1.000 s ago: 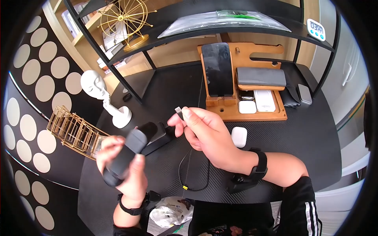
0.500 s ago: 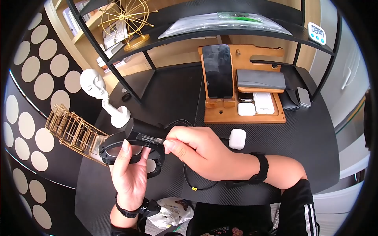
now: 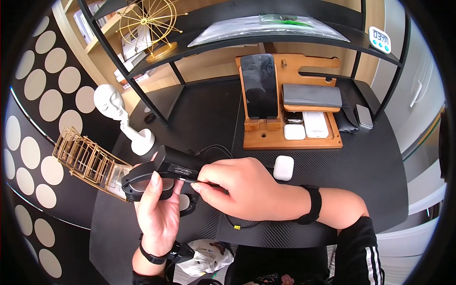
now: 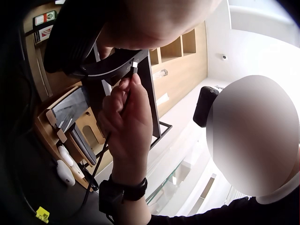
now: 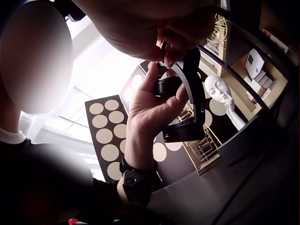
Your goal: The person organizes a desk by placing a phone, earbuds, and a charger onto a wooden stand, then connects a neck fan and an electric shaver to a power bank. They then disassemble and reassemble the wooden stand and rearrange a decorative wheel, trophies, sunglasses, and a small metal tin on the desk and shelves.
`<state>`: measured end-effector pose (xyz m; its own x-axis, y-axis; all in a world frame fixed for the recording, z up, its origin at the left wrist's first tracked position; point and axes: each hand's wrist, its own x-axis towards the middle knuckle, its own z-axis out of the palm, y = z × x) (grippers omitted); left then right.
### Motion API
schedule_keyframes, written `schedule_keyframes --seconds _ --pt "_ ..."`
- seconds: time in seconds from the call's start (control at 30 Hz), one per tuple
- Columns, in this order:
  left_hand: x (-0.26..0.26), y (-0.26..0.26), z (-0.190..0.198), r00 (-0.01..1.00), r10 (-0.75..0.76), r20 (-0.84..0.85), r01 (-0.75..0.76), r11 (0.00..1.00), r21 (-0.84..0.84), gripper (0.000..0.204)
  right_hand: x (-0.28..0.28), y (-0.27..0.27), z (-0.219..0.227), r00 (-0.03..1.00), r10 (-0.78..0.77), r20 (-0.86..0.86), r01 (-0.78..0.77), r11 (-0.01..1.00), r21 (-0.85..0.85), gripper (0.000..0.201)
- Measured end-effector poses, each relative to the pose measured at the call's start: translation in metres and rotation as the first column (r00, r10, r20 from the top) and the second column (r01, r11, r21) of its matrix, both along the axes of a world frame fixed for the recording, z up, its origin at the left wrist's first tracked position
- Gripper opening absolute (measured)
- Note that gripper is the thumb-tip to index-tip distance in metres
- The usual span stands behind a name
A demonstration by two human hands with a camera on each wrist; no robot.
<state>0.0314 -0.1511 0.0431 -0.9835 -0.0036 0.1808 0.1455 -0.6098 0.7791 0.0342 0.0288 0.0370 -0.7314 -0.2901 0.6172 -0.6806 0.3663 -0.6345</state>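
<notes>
A black curved neck massager (image 3: 176,162) with pale oval pads is held up over the desk. My left hand (image 3: 160,216) grips it from below, the thumb lying along its inner side. My right hand (image 3: 249,189) pinches the plug of a black cable, its fingers right at the massager's near edge. In the left wrist view the plug (image 4: 135,68) points its bare metal tip at that edge, close to it. The cable (image 4: 98,164) trails down from the right hand to the desk. In the right wrist view the massager (image 5: 194,96) shows its open curve.
A wooden stand (image 3: 280,140) holds a phone (image 3: 259,88) and a grey case (image 3: 311,96). Nearer lies a white earbud case (image 3: 283,168). To the left stand a white face sculpture (image 3: 141,142) and a gold wire rack (image 3: 88,159). A black shelf (image 3: 209,45) spans the back.
My left hand has turned the massager to bring its labelled side up. My right hand has carried the plug from above the desk to the massager's edge, then slightly lower along it.
</notes>
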Motion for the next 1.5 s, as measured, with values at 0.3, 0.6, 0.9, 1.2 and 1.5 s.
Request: schedule_keyframes --seconds 0.3,0.6,0.9,1.2,1.5 --pt "0.002 0.007 0.002 0.999 0.046 0.025 -0.045 0.998 -0.033 0.015 -0.003 -0.003 -0.007 0.942 -0.146 -0.303 0.149 0.989 -0.015 0.012" --pt "0.0 -0.003 0.003 0.996 0.055 0.073 -0.057 0.998 0.025 0.01 -0.005 -0.005 -0.008 0.931 -0.162 -0.327 0.165 0.986 -0.017 0.013" --pt "0.012 0.002 0.011 0.994 0.048 0.098 -0.046 0.998 -0.031 0.008 0.002 -0.004 -0.001 0.937 -0.118 -0.329 0.151 0.986 0.076 0.017" --pt "0.019 -0.004 0.01 1.0 0.016 -0.01 -0.017 0.998 -0.055 0.01 0.006 -0.006 0.0 0.939 -0.101 -0.329 0.124 0.991 0.052 0.013" --pt "0.025 -0.007 0.011 0.997 -0.044 -0.058 0.04 0.997 -0.067 0.033 0.011 -0.007 0.004 0.908 -0.082 -0.411 0.133 0.987 0.095 0.019"
